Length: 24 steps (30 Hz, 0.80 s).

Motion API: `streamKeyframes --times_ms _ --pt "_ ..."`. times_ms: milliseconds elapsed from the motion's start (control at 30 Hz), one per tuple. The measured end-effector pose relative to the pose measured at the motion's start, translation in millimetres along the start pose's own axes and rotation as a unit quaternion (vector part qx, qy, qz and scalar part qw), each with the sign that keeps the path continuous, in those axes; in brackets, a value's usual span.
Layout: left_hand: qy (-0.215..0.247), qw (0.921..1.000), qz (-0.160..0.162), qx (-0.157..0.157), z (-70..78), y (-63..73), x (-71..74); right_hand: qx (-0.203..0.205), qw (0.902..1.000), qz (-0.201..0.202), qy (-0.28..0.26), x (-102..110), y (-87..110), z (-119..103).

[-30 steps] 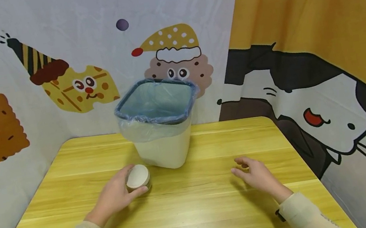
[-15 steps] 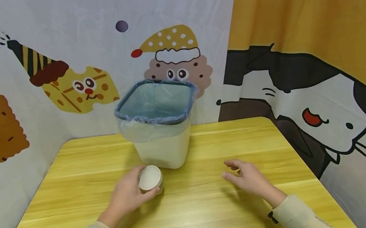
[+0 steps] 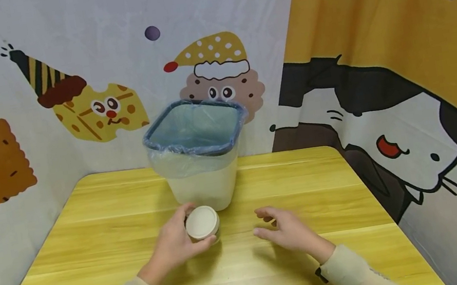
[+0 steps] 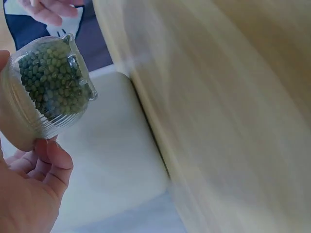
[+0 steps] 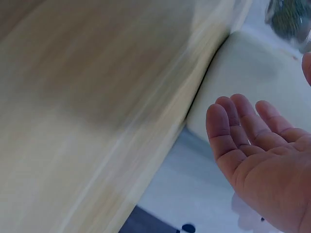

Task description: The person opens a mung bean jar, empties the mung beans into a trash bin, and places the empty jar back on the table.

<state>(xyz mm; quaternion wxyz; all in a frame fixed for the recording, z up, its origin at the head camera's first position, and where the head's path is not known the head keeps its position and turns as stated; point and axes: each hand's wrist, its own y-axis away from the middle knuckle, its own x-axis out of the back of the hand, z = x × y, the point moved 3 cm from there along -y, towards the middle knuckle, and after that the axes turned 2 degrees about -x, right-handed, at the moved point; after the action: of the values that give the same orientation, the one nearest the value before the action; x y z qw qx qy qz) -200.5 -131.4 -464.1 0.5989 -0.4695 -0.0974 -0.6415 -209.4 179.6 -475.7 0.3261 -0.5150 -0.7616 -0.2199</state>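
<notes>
A small clear jar of green beans, topped by a white lid, is gripped by my left hand. Thumb and fingers clasp it around the sides, and it hangs above the table in front of the bin. In the left wrist view the beans fill the part of the jar toward its base. My right hand hovers to the right of the jar, apart from it. Its fingers are loosely bent in the right wrist view and hold nothing.
A whitish bin with a blue rim and a clear plastic liner stands toward the back of the wooden table. Behind the table hang a printed white cloth and a yellow one with cartoon figures.
The left hand has carried the jar to the right, from left of the bin to in front of it. My right hand has moved left, narrowing the gap between the hands.
</notes>
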Motion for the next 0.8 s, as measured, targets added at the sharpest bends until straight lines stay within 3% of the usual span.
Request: streamKeyframes --times_ms 233,367,633,800 --pt "0.021 0.9987 0.017 -0.043 17.1 -3.2 -5.4 0.043 0.9981 -0.043 -0.009 -23 -6.2 -17" --pt "0.058 0.9964 0.032 -0.052 26.0 -3.1 -6.4 0.058 0.9962 -0.055 -0.035 -34 -8.7 -27" --pt "0.154 0.9877 0.016 -0.026 49.1 -4.4 -13.5 0.083 0.9876 -0.032 -0.129 -51 -13.0 -50" --pt "0.159 0.9869 0.016 -0.021 60.1 -6.0 -10.2 0.074 0.9720 -0.008 -0.223 -49 -10.4 -59"
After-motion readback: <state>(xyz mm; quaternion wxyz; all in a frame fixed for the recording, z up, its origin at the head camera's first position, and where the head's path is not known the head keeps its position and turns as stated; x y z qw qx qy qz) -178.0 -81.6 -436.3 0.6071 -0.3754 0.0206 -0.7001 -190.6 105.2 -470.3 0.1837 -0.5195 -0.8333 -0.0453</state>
